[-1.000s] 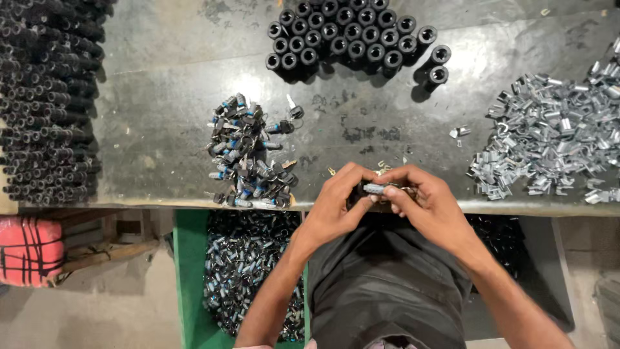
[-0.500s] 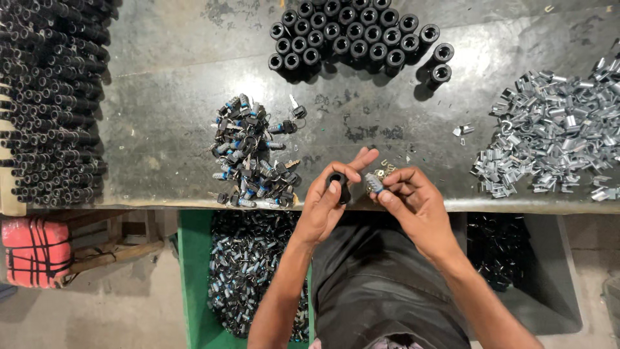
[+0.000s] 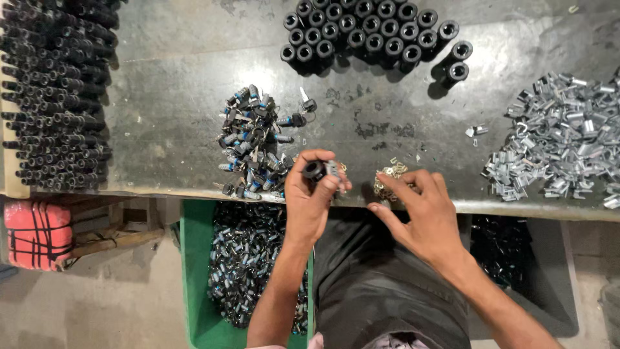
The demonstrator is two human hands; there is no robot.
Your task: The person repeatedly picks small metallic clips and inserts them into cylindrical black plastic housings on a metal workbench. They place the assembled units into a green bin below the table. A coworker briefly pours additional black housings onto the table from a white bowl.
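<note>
My left hand [image 3: 311,194] is closed around a small black cylindrical part [image 3: 315,170] with a silvery piece beside it, held at the near edge of the dark metal table [image 3: 194,161]. To its right, my right hand [image 3: 420,210] reaches with spread fingers onto a little heap of small brass-coloured pieces [image 3: 386,182] at the table edge; the fingertips touch them. A pile of small key-like parts with blue and black ends [image 3: 253,142] lies just left of my left hand.
Black cylinders stand in a cluster [image 3: 374,32] at the far middle. Rows of black parts [image 3: 55,97] fill the left side. A heap of silvery metal clips [image 3: 562,142] lies at the right. A green crate of parts [image 3: 248,265] and a red bundle [image 3: 35,232] sit below the table.
My hands have come apart. The left keeps the black part near the edge, while the right has let go and moved right onto the brass pieces.
</note>
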